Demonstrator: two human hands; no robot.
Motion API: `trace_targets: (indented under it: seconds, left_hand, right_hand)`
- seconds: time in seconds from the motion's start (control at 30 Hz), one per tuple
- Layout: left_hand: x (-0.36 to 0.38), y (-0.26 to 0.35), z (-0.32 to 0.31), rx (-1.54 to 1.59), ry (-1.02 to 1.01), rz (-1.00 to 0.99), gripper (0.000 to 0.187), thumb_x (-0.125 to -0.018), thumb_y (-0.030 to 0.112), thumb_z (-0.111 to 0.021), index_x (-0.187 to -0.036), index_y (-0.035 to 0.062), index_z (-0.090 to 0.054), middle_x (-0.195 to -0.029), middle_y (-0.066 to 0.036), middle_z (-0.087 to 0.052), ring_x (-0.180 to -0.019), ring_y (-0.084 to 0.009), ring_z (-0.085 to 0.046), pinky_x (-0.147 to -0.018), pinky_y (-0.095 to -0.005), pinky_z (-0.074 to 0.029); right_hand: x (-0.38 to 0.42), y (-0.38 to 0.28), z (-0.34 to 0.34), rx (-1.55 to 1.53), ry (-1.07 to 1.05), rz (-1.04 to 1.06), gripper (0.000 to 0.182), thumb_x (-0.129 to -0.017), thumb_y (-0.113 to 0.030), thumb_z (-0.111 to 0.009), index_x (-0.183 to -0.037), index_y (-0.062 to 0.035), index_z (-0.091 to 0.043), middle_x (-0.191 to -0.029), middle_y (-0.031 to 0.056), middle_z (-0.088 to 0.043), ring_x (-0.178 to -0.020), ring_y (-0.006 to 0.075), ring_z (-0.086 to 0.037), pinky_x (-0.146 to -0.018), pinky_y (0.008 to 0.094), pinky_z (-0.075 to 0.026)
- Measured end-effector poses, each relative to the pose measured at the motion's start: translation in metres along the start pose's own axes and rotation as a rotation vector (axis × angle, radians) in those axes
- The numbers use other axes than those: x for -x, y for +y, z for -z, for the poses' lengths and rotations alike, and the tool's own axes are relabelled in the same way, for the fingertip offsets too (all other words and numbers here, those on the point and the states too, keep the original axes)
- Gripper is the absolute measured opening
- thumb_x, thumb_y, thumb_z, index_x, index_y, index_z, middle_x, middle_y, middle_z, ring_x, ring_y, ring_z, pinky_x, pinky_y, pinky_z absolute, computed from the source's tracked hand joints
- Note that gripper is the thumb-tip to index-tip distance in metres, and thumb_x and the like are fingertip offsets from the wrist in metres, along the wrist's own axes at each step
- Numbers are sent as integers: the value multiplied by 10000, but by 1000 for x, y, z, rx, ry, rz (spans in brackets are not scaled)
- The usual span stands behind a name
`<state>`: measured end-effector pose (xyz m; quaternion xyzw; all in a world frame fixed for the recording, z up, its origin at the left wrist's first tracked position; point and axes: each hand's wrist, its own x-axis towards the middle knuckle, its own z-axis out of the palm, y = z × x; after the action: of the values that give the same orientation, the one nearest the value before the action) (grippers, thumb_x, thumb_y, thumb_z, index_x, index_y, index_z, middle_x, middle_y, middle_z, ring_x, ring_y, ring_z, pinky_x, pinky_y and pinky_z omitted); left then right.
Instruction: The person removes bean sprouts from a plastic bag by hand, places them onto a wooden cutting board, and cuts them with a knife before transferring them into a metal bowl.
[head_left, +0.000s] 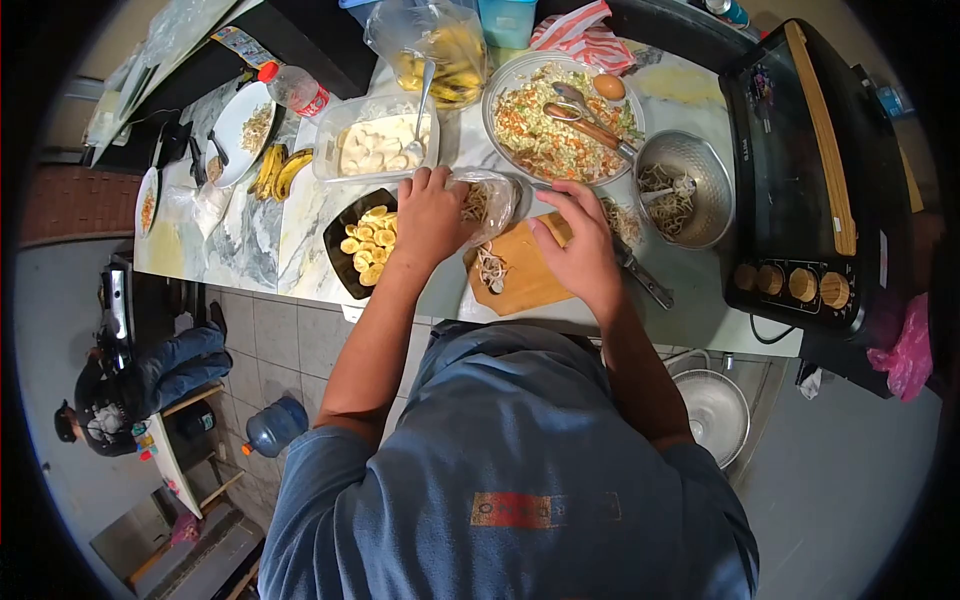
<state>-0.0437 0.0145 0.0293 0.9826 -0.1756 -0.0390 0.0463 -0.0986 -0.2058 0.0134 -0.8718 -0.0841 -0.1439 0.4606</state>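
Note:
My left hand (432,218) rests on a clear plastic bag (486,212) of shredded food, its fingers curled over the bag's left end. To the right, my right hand (578,243) hovers with fingers apart over the wooden cutting board (530,278), and nothing shows in its grasp. A small pile of pale shreds (491,268) lies on the board. Beside my right hand is a knife (648,280). A black bowl of yellow slices (368,240) stands left of my left hand. Behind the bag are a round tray of chopped vegetables (487,110) and a container of white cream (322,165).
A metal pot (722,190) with shreds stands at right, before a black toaster oven (790,180). Bananas (280,172), a bottle (293,90) and a white plate (232,128) are at left. A person (140,385) sits beyond the counter at far left.

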Motion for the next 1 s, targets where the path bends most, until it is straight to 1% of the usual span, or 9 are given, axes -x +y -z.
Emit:
trace_targets:
  seconds: [0.13, 0.23, 0.37, 0.43, 0.53, 0.77, 0.83, 0.97, 1.0]
  left_hand:
    - [0, -6, 2, 67, 46, -52, 322, -702, 298, -835, -981, 152, -769, -1251, -89, -637, -1201, -291, -541, -1009, -463, -393]
    - [2, -13, -4, 71, 95, -59, 313, -706, 294, -828, -986, 165, -774, -1256, -80, -640, -1197, -284, -549, -1006, -463, -397]
    - [2, -12, -3, 17, 38, -7, 305, -716, 291, -820, -991, 168, -773, -1270, -81, -637, -1208, -278, -548, -1005, -462, -400]
    - [2, -10, -7, 4, 141, -67, 290, -718, 275, -812, -984, 164, -776, -1268, -76, -639, -1207, -272, -546, -998, -462, -403]
    - [2, -11, -6, 35, 78, -76, 277, -732, 265, -801, -980, 145, -778, -1272, -71, -635, -1210, -268, -540, -1000, -459, -399]
    - [6, -22, -1, 85, 108, -41, 218, -777, 251, -788, -968, 146, -777, -1289, -52, -626, -1237, -260, -527, -1018, -449, -361]
    - [7, -27, -5, 230, 226, -81, 197, -788, 251, -783, -936, 121, -777, -1263, -43, -631, -1219, -258, -519, -983, -458, -346]
    - [10, -31, 3, 235, 273, -38, 175, -812, 229, -773, -948, 119, -777, -1268, -35, -630, -1226, -257, -521, -984, -450, -332]
    - [9, -31, 4, 238, 270, -20, 173, -839, 248, -770, -951, 117, -770, -1282, -32, -625, -1235, -252, -522, -1004, -461, -326]
  right_hand:
    - [-1, 2, 4, -24, -3, -4, 342, -843, -154, -769, -1165, -73, -687, -1234, 132, -603, -1174, 330, -577, -1002, 421, -463]
    - [0, 5, 7, -34, 6, -9, 335, -842, -145, -766, -1155, -59, -683, -1209, 130, -618, -1156, 331, -586, -1001, 418, -466]
    - [-1, 3, 15, -22, -9, -18, 314, -847, -128, -752, -1141, -46, -678, -1199, 130, -627, -1136, 326, -598, -990, 415, -476]
    - [-2, 3, 17, -25, -14, -16, 308, -849, -124, -747, -1139, -45, -677, -1194, 130, -632, -1130, 323, -602, -988, 414, -478]
    - [1, 4, 22, -19, -11, -11, 303, -854, -121, -741, -1139, -41, -678, -1174, 133, -641, -1111, 323, -613, -978, 410, -486]
    - [7, 7, 35, -55, -1, -40, 301, -852, -116, -749, -1133, -33, -681, -1146, 135, -654, -1065, 328, -636, -947, 399, -501]
    - [9, 7, 36, -67, 1, -46, 297, -852, -112, -750, -1130, -32, -681, -1145, 136, -655, -1060, 327, -639, -943, 396, -503]
    - [15, 4, 46, -61, -29, -66, 296, -856, -105, -748, -1132, -28, -676, -1133, 138, -658, -1054, 327, -641, -939, 396, -504]
    - [17, 4, 48, -56, -37, -63, 298, -857, -106, -749, -1134, -27, -674, -1132, 139, -659, -1056, 327, -641, -938, 397, -504]
